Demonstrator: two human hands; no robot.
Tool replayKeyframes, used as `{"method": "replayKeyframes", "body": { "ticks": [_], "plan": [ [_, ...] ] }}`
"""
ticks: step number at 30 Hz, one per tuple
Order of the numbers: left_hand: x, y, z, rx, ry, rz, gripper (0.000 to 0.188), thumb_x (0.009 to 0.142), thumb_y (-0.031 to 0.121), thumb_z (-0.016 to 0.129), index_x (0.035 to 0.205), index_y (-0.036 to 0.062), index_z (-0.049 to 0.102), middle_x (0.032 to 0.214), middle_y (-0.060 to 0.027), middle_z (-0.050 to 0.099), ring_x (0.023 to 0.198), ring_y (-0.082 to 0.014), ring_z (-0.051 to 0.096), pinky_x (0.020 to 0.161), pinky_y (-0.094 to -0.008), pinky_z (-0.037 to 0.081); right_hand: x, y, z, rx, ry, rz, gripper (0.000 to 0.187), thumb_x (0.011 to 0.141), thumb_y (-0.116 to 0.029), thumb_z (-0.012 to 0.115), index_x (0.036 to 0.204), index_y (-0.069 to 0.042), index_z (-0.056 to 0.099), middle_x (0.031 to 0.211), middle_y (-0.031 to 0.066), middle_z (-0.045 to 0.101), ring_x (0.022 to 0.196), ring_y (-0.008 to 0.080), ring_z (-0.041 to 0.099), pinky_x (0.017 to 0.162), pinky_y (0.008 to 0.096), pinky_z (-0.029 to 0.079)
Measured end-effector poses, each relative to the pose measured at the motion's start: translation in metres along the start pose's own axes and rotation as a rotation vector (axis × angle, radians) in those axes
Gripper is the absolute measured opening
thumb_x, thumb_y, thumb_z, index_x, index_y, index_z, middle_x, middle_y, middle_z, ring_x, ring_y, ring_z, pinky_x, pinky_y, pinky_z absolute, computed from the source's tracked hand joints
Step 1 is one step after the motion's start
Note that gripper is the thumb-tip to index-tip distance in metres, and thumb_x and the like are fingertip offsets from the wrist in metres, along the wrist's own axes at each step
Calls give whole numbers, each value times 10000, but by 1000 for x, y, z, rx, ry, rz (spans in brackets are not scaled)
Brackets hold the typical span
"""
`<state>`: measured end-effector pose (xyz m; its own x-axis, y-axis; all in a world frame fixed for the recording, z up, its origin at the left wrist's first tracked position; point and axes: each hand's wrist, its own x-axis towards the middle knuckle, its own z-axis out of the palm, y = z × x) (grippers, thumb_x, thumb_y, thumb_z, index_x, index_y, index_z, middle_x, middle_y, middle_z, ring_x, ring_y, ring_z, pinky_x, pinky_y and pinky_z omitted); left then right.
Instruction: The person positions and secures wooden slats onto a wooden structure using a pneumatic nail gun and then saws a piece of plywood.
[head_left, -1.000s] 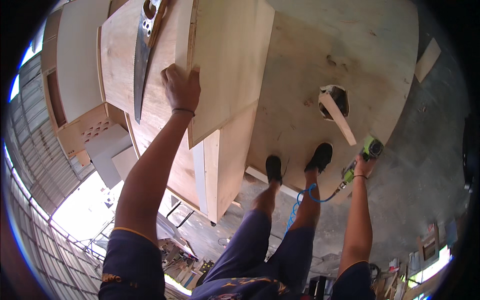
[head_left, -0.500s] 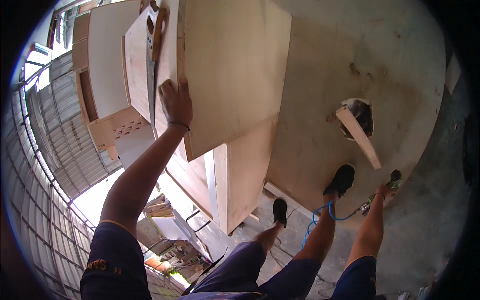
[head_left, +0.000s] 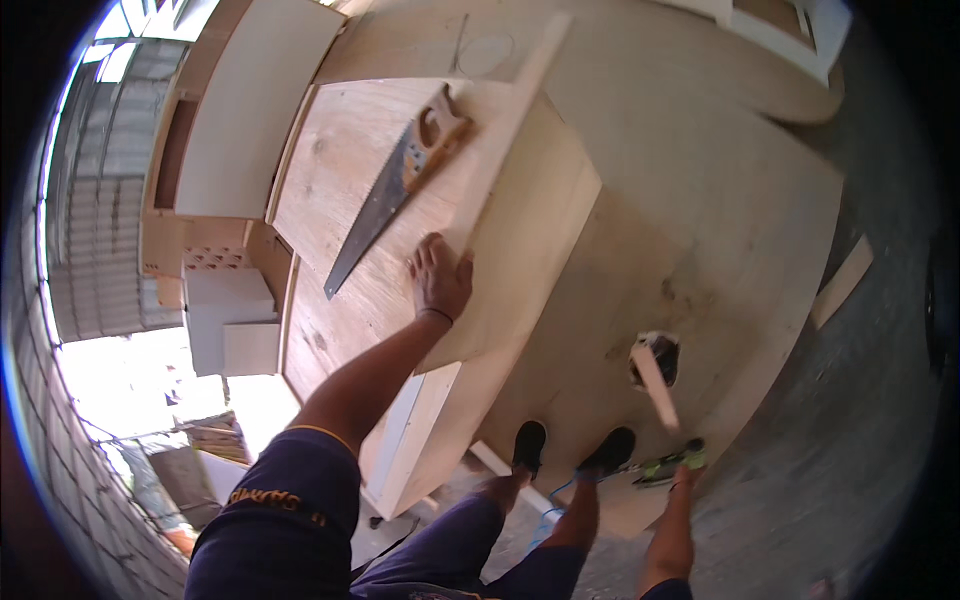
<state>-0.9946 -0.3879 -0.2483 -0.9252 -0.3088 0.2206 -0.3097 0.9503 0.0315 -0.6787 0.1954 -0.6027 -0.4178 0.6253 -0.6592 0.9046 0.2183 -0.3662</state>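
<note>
My left hand [head_left: 440,278] is closed over the near end of the long, pale edge of a wooden panel [head_left: 525,190], beside a plywood top [head_left: 335,165]. On that plywood lies a handsaw [head_left: 402,175] with a wooden handle, its blade slanting toward me. Low at the right, my right hand [head_left: 690,462] grips a green air tool [head_left: 662,468]; a blue hose [head_left: 562,490] shows near my feet. I cannot make out the tool's exact kind. A short wood strip [head_left: 655,388] lies across a dark hole in a large board [head_left: 740,260] on the floor.
White and brown cabinet parts [head_left: 250,120] stand at the left. Another white frame [head_left: 790,35] lies at the far right. On the grey floor rests a thin wood offcut [head_left: 843,282]. My feet [head_left: 605,452] are at the large board's near edge.
My view has swung left, showing more of the plywood top and the whole saw. The left hand still holds the panel's edge, which now slants right. The right hand keeps the green tool low.
</note>
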Motion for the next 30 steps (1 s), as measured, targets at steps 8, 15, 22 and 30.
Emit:
{"method": "replayKeyframes", "body": {
  "ticks": [8,15,22,30],
  "plan": [
    [7,6,-21,-183,-95,-52,571,887,342,627,1276,-34,446,1377,-238,446,1333,-408,385,1106,-506,290,-73,-223,-15,-4,-238,-488,536,813,3,633,1328,23,487,1346,185,540,1235,316,534,1030,407,437],
    [-5,-5,-24,-175,-313,-140,717,862,406,614,1383,-40,407,1483,-202,360,1436,-356,262,1170,-513,194,-281,-613,17,-266,-418,-1492,361,903,-67,576,1259,-10,580,1193,199,615,1171,402,547,1016,472,425],
    [1,-2,-38,-282,-426,-195,648,854,372,609,1362,-7,472,1517,-148,365,1467,-312,243,1191,-506,182,-355,-830,162,-782,-516,-2330,369,855,-98,556,1219,-82,611,1300,117,567,1274,324,471,1033,451,399],
    [2,-6,-42,-273,-442,-174,554,876,354,607,1325,46,509,1535,-134,351,1469,-306,248,1187,-516,193,-383,-877,220,-1530,-379,-2673,370,866,-111,553,1229,-170,586,1390,68,501,1405,262,339,1089,563,277]
  ]
}}
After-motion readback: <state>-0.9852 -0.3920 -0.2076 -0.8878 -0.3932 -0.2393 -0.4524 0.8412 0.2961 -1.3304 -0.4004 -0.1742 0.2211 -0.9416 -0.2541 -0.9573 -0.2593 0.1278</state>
